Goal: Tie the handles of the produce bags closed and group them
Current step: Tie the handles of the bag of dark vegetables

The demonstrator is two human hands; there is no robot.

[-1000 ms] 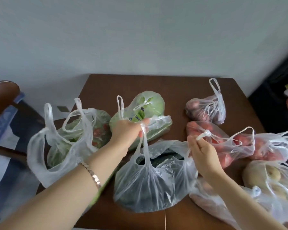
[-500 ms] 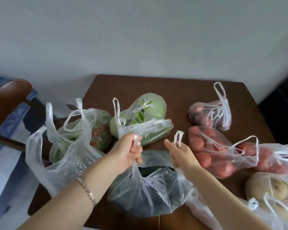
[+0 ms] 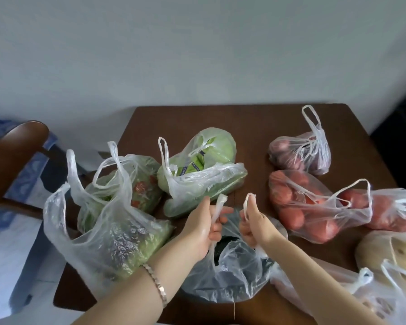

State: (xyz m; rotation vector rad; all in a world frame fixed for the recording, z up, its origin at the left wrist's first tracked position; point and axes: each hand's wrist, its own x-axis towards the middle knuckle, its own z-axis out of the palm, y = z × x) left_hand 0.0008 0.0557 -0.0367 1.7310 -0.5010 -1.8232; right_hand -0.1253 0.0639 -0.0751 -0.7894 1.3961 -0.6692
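Clear thin plastic: produce bag with dark green contents, head view, at the near middle of the brown wooden table. The mouth faces up and the body lies low and wide.

- Left handle: twisted into a narrow strip, long axis upright, loop end up. The left hand has its fingers curled round it.
- Right handle: also upright with its loop end up, clasped in the curled fingers of the right hand.
- The two handles stand side by side with a small gap, uncrossed and unknotted.
- A metal bracelet is on the left wrist.

Around the bag:
- Near left is a bag of leafy greens, touching the left forearm, with its handles loose.
- Behind that is a bag of mixed green and red produce, open.
- Just beyond the hands is a bag of pale green cabbage.
- Right is a bag of tomatoes.
- Far right is a small bag of reddish produce, with knotted handles.
- Near right is a bag of potatoes.
- A wooden chair stands off the table's left edge.
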